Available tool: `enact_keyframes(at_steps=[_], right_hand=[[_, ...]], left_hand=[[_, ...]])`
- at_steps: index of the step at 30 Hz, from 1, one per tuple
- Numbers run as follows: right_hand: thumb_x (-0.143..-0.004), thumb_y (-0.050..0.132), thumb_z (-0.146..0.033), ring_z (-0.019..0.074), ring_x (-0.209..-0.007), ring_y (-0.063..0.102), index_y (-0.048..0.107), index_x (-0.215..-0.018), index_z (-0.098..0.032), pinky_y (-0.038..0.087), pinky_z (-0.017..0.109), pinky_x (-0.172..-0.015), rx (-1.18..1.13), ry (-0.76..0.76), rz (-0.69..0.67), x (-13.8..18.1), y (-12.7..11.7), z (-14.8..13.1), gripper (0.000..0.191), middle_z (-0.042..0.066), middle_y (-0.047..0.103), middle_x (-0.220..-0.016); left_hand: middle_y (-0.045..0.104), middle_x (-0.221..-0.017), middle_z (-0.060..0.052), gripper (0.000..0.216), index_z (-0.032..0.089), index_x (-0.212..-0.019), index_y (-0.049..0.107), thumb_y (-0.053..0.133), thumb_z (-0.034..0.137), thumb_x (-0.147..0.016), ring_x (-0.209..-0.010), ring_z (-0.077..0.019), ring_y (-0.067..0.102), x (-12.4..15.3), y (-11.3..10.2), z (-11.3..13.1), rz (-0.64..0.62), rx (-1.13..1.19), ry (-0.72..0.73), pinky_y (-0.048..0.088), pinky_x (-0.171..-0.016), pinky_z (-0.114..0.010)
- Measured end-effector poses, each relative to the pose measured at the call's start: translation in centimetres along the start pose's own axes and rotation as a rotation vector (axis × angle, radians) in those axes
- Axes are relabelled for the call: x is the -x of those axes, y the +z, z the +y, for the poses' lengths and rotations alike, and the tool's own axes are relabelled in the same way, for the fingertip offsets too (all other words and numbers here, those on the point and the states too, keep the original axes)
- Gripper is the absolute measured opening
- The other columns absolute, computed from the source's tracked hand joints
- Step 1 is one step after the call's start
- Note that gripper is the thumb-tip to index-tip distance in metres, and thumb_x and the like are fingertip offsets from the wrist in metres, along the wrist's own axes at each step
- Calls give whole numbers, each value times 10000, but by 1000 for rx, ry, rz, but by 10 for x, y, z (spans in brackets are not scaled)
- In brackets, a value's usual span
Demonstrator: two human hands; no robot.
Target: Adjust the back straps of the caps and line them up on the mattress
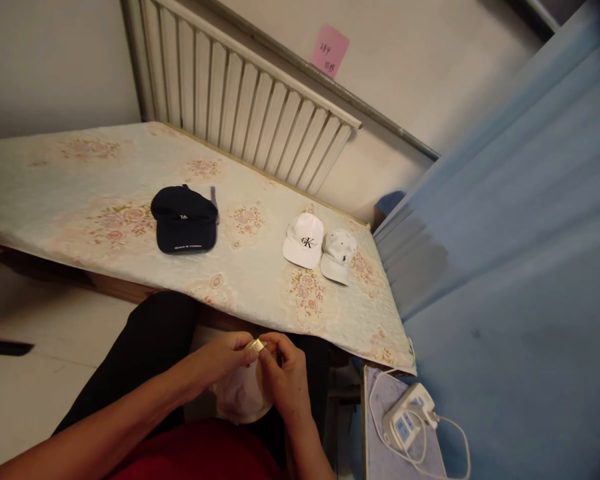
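Observation:
Over my lap, a pale cap point(244, 400) hangs below my hands, partly hidden by my wrists and fingers. My left hand point(230, 353) is closed, pinching a small yellowish strap end point(255, 345) at the cap's upper edge between thumb and fingertips. From the other side, my right hand point(286, 373) grips the same edge, its thumb and index finger bent together. Whether the small shiny part is a buckle or a tag I cannot make out.
On the floral bed cover point(260, 280) lie a dark navy cap point(185, 220), a white cap with black letters point(304, 241) and another white cap point(339, 256). A radiator point(245, 93) stands behind. At right are a blue curtain point(520, 267) and a power strip point(409, 417) with cables.

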State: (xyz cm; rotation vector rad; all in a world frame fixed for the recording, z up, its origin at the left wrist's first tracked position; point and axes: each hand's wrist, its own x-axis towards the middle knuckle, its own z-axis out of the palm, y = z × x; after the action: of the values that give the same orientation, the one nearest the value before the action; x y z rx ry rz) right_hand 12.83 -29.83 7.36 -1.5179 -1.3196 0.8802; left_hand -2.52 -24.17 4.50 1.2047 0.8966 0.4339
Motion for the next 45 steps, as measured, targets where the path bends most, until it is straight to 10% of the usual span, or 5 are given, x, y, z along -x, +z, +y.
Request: enact_keyframes(at_steps=[35, 45], right_hand=[[-766, 621, -174, 130, -664, 548, 738, -926, -205, 453, 243, -669, -42, -6, 3, -2, 0, 0, 200, -31, 610, -697], [-792, 610, -201, 122, -615, 489, 740, -913, -204, 411, 242, -610, -36, -33, -3, -4, -4, -1, 178, -34, 572, -657]], left_hand=[[513, -682, 31, 244, 192, -760, 531, 606, 405, -668, -642, -150, 454, -4, -3, 0, -8, -6, -13, 320, -582, -256], [543, -719, 11, 476, 191, -768, 513, 666, 640, -731, -669, -153, 464, 4, -1, 6, -68, 126, 21, 324, -610, -258]])
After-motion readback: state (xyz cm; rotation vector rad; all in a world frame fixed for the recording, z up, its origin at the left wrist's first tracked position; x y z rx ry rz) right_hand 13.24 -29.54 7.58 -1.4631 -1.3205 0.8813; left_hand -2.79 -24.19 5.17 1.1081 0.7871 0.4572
